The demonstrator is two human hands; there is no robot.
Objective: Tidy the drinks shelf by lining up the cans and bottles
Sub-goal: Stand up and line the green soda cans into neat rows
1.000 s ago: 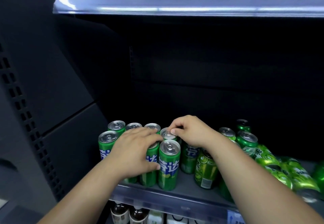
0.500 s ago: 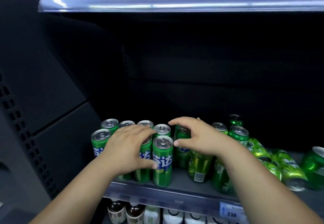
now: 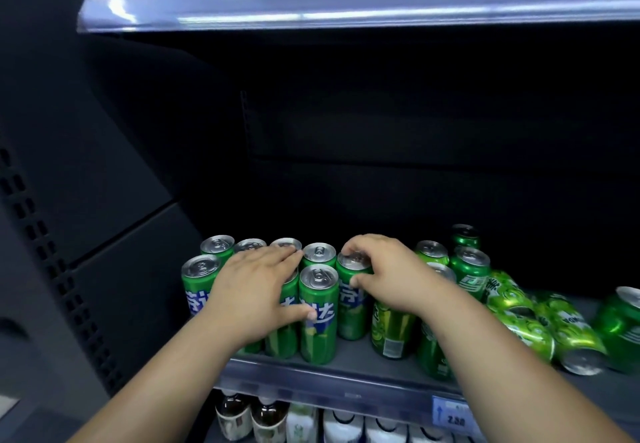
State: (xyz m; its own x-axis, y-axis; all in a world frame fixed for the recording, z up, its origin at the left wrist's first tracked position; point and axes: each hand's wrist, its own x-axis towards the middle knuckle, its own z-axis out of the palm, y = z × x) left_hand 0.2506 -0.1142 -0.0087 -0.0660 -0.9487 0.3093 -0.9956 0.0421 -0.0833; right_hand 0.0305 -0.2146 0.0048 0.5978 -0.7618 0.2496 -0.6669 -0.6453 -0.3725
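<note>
1. Right hand point(image 3: 388, 276) clenched on a tall green can point(image 3: 349, 304): fingers over the lid rim, thumb on the side wall. Can upright, base on the shelf point(image 3: 346, 371), just right of the packed block
2. Left hand point(image 3: 256, 290) laid flat-ish over the block of slim green cans point(image 3: 318, 314), thumb pressed on the front can's label, fingers across the lids behind. Bracing rather than lifting, by the look of it; not closed round any single can
3. Block: two rows deep at the shelf's left end, all upright, sides touching or nearly so. Gripped can sits level with the rear row, small gap to the front-right can
4. Right of the grip: looser upright cans point(image 3: 469, 271), different green label, staggered, not in line. Further right: toppled cans point(image 3: 540, 324) lying on their sides, ends toward the front edge
5. Step in hand, as a judgement: seating the gripped can as the start of the next column against the block. Roughly the left third lined up, rest untouched
6. Next move calls for: slide, not lift, until side walls meet; keep left hand as a stop so the block stays square; then release and go for the loose uprights
7. Risk: wrist close to neighbouring cans on the right, easy to knock
8. Below the shelf: bottles point(image 3: 235, 415) and a price tag point(image 3: 452, 415), not part of this step
</note>
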